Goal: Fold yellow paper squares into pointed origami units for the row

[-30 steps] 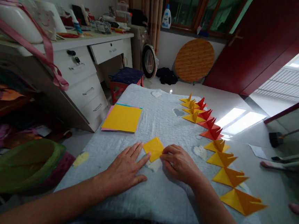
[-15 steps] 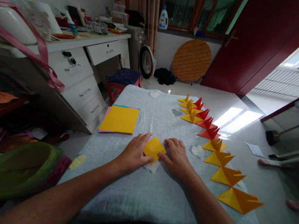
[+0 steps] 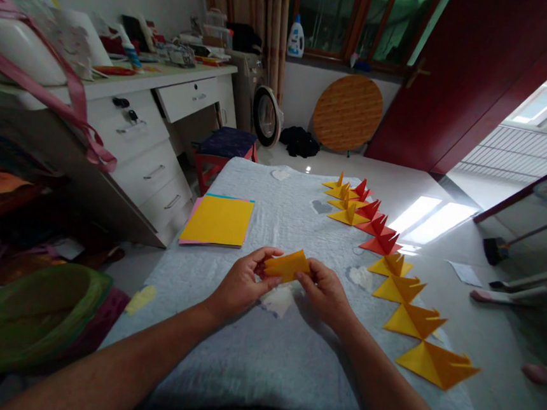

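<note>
A small folded yellow paper (image 3: 287, 265) is held just above the pale blue cloth (image 3: 261, 350), near its middle. My left hand (image 3: 244, 282) pinches its left end and my right hand (image 3: 324, 290) pinches its right end. Both hands have fingers curled round the paper's edges. A stack of square coloured sheets (image 3: 218, 220), yellow on top, lies flat to the left of my hands. Down the right side of the cloth runs a row of folded yellow and red paper pieces (image 3: 393, 286), each with pointed tips.
A white desk with drawers (image 3: 150, 137) stands to the left, cluttered on top. A green-lined bin (image 3: 29, 311) sits at lower left. A small stool (image 3: 228, 147) stands beyond the cloth's far edge. The right side opens onto shiny floor with a dustpan (image 3: 494, 250).
The yellow paper lay flat under both hands a second ago. Both hands have closed on its ends and lifted it off the cloth.
</note>
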`<action>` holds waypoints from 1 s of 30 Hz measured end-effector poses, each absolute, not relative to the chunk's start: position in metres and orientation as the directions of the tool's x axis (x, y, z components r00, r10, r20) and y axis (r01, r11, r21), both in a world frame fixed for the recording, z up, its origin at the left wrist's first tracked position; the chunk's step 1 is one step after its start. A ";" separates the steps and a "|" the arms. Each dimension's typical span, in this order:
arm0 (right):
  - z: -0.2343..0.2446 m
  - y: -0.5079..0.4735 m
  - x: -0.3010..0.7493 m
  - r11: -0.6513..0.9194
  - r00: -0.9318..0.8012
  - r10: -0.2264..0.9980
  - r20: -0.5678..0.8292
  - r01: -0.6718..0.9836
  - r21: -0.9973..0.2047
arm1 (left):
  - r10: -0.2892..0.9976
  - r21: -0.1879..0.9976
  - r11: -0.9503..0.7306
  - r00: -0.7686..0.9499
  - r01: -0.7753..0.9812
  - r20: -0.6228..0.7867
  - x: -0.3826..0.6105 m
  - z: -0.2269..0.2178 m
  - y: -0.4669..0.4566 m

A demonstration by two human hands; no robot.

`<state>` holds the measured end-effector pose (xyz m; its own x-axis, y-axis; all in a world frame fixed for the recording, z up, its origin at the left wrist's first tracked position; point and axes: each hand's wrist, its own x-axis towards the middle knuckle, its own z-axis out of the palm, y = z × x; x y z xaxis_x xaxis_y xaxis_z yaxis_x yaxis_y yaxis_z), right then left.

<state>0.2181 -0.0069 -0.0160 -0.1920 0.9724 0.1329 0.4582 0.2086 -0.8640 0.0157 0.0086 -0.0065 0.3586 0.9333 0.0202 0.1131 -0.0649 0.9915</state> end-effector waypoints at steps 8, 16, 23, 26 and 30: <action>-0.016 -0.008 0.206 0.145 -0.194 0.977 0.088 0.302 -0.942 | 0.880 0.988 0.155 0.458 -0.028 -0.125 0.016 -0.012 0.010; -0.020 -0.003 0.206 0.039 -0.185 0.983 -0.002 0.218 -0.975 | 0.884 0.978 0.200 0.442 -0.064 -0.152 0.017 -0.018 0.010; -0.013 0.001 0.216 0.040 -0.025 0.999 0.037 0.138 -0.990 | 0.941 0.986 0.166 0.303 -0.024 -0.151 0.014 -0.023 0.015; -0.009 -0.001 0.216 0.138 0.070 0.986 0.149 0.150 -0.979 | 0.948 0.986 0.162 0.280 -0.022 -0.150 0.015 -0.022 0.015; -0.010 -0.005 0.211 0.264 0.047 0.959 0.278 0.200 -0.944 | 0.943 0.991 0.130 0.315 -0.041 -0.111 0.017 -0.020 0.013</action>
